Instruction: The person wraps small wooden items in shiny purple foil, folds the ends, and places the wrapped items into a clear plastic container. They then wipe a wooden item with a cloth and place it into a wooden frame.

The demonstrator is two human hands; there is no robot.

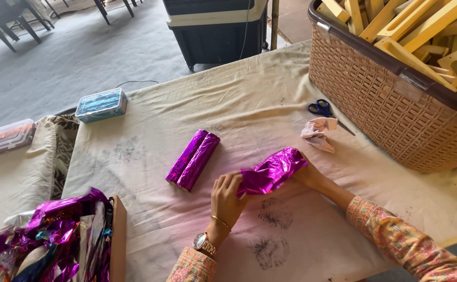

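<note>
Both my hands hold a block half wrapped in shiny purple foil point(272, 171) just above the cream cloth-covered table point(249, 104). My left hand point(227, 197), with a watch and a bangle on the wrist, pinches the foil at the block's near end. At the far end, my right hand point(310, 175) grips from underneath and is partly hidden by the foil. To the left, two blocks fully wrapped in purple foil point(193, 159) lie side by side on the cloth.
A large tan basket point(395, 109) of yellow wooden pieces stands at the right. Blue-handled scissors point(321, 108) and a crumpled pale cloth point(318, 133) lie near it. A box with purple foil sheets point(61, 240) sits bottom left. Small plastic boxes point(101, 104) are at the left edge.
</note>
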